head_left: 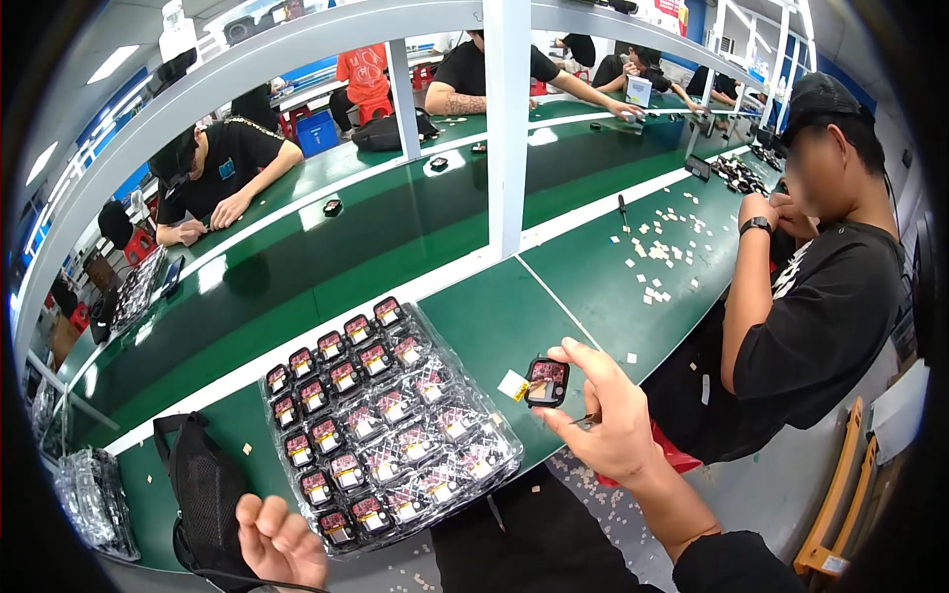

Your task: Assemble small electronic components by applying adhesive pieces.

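My right hand (618, 420) pinches a small black device case (547, 382) by its edges, between thumb and fingers, above the table's near edge. The case is open-faced, with a reddish circuit board inside. A white square piece with yellow tape (513, 384) sticks out from its left side. Something thin and dark shows near my palm, too small to name. My left hand (280, 544) is raised at the lower left with fingers curled in; no object shows in it. Between my hands lies a clear plastic tray (507, 432) holding rows of similar cases.
A black mesh bag (203, 484) lies beside the tray, with stacked clear trays (97, 502) further left. Small pale squares (664, 247) and a screwdriver (623, 210) are scattered at right. A white post (509, 128) rises ahead. A co-worker (820, 287) sits close on the right.
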